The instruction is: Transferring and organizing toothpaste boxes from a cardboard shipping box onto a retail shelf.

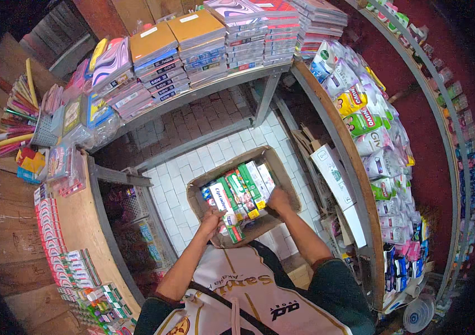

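Note:
An open cardboard box (pixel 194 192) stands on the tiled floor in front of my body. Upright rows of small cartons fill much of it, among them a white carton (pixel 218 196) at the left, a green and red carton (pixel 237 187) in the middle and a white carton (pixel 266 176) at the right. My left hand (pixel 210 221) is closed at the near end of the left white carton, its fingers bent over it. My right hand (pixel 279 201) is curled inside the box's right side, close to the right-hand cartons; whatever its fingers grip is hidden.
Shelving surrounds me. Stacked notebooks (pixel 201 28) line the far counter, with a basket of pens (pixel 42 131) at its left. Small boxes (pixel 53 240) cover the left counter. Bagged packets (pixel 368 120) fill the right shelf, and flattened cardboard (pixel 332 178) leans below it.

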Tool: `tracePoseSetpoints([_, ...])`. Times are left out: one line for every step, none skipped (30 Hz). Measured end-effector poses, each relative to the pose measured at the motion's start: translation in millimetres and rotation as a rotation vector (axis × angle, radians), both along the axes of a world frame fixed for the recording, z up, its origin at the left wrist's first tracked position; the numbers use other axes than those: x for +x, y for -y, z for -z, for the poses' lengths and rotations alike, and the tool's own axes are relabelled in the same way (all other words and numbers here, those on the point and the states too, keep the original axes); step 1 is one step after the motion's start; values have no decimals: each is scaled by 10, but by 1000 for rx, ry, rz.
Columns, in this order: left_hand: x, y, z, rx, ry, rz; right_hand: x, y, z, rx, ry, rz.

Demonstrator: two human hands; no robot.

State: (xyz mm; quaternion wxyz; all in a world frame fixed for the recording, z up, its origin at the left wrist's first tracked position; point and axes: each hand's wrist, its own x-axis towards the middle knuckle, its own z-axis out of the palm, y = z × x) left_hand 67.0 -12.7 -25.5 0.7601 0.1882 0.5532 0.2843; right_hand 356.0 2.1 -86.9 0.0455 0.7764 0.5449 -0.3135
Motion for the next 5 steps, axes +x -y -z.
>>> tracePoseSetpoints([-8, -7, -21, -21, 19, 5, -70, 7, 0, 25, 59, 24])
tracePoseSetpoints([-18, -9, -46, -19, 17, 2, -119, 14, -7, 50, 119, 49])
tracePoseSetpoints([-30, -17, -48, -15, 34, 12, -124, -9, 47, 54, 118, 46])
tracePoseSetpoints([-33, -35, -50, -10, 54, 27, -104, -44, 144, 15, 165, 45])
tracePoseSetpoints([-34, -66, -51, -5, 56, 31, -64, -58, 228, -23, 212, 44])
